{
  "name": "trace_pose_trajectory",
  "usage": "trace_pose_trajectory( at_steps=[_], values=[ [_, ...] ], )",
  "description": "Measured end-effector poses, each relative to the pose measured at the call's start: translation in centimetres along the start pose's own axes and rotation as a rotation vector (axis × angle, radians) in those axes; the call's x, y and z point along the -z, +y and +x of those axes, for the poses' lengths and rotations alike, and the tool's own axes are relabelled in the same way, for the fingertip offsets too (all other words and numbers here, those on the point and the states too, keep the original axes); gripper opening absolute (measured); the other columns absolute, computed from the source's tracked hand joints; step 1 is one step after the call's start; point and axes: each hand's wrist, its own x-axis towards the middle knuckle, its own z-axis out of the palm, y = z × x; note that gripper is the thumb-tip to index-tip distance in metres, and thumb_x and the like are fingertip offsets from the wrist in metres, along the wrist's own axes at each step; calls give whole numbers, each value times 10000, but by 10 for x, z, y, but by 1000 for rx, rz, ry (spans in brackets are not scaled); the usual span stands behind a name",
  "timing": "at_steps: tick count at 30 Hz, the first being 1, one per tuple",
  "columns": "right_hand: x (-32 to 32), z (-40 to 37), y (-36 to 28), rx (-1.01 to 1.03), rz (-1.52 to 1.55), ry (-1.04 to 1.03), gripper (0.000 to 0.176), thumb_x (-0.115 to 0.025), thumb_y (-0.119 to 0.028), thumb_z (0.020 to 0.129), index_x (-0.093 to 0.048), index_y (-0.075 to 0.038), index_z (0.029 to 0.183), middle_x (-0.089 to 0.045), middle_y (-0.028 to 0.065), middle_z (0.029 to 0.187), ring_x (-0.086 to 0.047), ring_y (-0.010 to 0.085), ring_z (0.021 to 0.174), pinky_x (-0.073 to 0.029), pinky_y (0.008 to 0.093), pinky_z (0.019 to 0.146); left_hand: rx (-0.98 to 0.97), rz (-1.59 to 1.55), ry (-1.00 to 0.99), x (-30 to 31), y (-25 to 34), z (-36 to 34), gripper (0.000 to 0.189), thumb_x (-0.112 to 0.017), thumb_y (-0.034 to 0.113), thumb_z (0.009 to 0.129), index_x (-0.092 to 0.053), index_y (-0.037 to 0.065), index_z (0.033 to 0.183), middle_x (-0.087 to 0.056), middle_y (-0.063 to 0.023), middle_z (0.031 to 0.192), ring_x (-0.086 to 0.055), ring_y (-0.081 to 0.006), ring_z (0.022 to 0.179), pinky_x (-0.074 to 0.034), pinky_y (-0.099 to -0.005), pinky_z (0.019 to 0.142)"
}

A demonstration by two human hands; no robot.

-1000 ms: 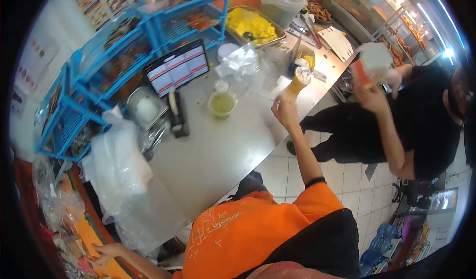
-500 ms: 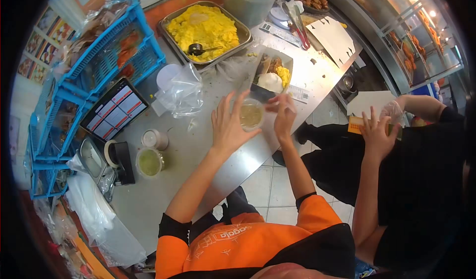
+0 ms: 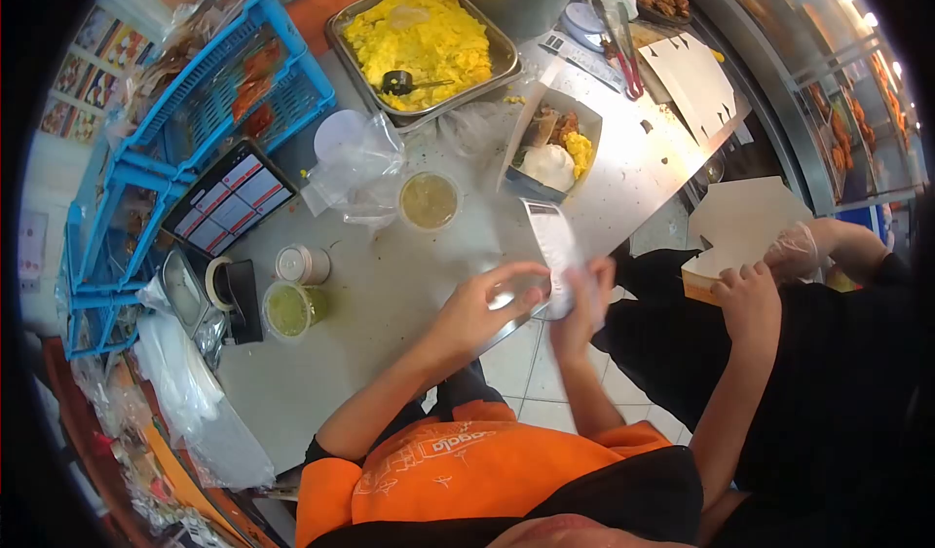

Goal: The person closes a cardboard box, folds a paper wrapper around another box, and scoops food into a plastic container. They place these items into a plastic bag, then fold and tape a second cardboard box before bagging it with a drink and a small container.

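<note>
A long white paper slip (image 3: 553,246) with print on it stands out from my right hand (image 3: 581,304), whose fingers are pressed on its lower part, slightly blurred. My left hand (image 3: 495,306) is just left of the slip, fingers curved and apart, with its fingertips near the paper's edge. Beyond the hands, a round lidded cup (image 3: 430,201) of pale liquid stands on the metal table (image 3: 380,285). An open box (image 3: 508,158) holding rice, yellow food and brown pieces sits behind the slip.
A tray (image 3: 336,37) of yellow food with a black ladle lies at the back. Blue baskets (image 3: 185,173), a tablet (image 3: 230,197), a green cup (image 3: 289,310) and a white cup (image 3: 303,264) are left. At right, a co-worker's hands hold a carton (image 3: 735,226). Red tongs (image 3: 630,73) lie back right.
Both hands have come back toward my body, away from the round cup, which now stands further left. The white slip has appeared in my right hand. The co-worker's carton has opened wider.
</note>
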Motion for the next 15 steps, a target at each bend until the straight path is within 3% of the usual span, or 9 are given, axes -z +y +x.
trace_pose_trajectory(
  at_steps=[1, 2, 5, 6, 7, 9, 13, 15],
  values=[
    [7, -17, 19, 227, -348, -90, 237, -644, -90, 863, -409, -103, 889, -398, 1, 874, -463, 100, 810, -419, 265, 751, 95, -413, 9, 0, 0, 1, 384, -697, 96, 857, -606, 76, 1229, -627, -154, 1187, -585, -206, 1133, -498, -344, 918],
    [-2, -29, 16, 161, -335, -226, 248, -671, -80, 853, -425, -96, 883, -445, -1, 851, -482, 111, 788, -410, 266, 739, 184, -825, 20, 2, -1, 2, 357, -658, 44, 883, -613, 48, 1236, -637, -151, 1189, -597, -161, 1113, -520, -312, 883],
    [-7, 5, 34, 226, -282, -356, 227, -672, -69, 855, -449, -83, 897, -520, 30, 820, -506, 135, 772, -390, 261, 733, 133, -640, 213, 27, -2, -2, 427, -628, -23, 876, -579, 34, 1296, -644, -76, 1181, -606, -113, 1070, -544, -240, 777],
    [-12, 31, 38, 453, -389, -308, 214, -672, -55, 842, -465, -74, 892, -554, 59, 824, -524, 165, 780, -391, 270, 739, 62, -639, 286, 30, 1, -5, 568, -614, -86, 848, -496, 59, 1385, -609, -78, 1204, -627, -125, 1038, -561, -222, 759],
    [-16, 62, 40, 684, -490, -258, 201, -672, -40, 830, -481, -64, 888, -587, 87, 827, -543, 195, 787, -392, 280, 745, 68, -636, 304, 37, 13, -10, 568, -614, -86, 848, -496, 59, 1385, -609, -78, 1204, -627, -125, 1038, -561, -222, 759],
    [-16, 107, 35, 955, -1106, -282, 157, -637, -3, 789, -500, -50, 848, -608, 117, 841, -562, 259, 780, -419, 337, 737, -64, -600, 443, 54, 43, -24, 718, -639, -114, 807, -403, 101, 1451, -514, -72, 1275, -644, -151, 1023, -583, -225, 748],
    [20, 115, 56, 872, -978, -427, 132, -599, 15, 726, -519, -47, 810, -615, 112, 852, -560, 289, 799, -423, 377, 742, -110, -457, 442, 85, 46, -63, 809, -659, -119, 773, -355, 137, 1478, -438, -67, 1310, -653, -164, 1003, -596, -223, 740],
    [28, 86, 54, 746, -962, -458, 132, -571, 18, 704, -524, -53, 805, -616, 114, 848, -565, 275, 816, -426, 356, 725, -61, -465, 395, 97, 48, -86, 838, -666, -155, 735, -353, 92, 1472, -380, -93, 1430, -595, -212, 1137, -598, -276, 836]
  ],
)
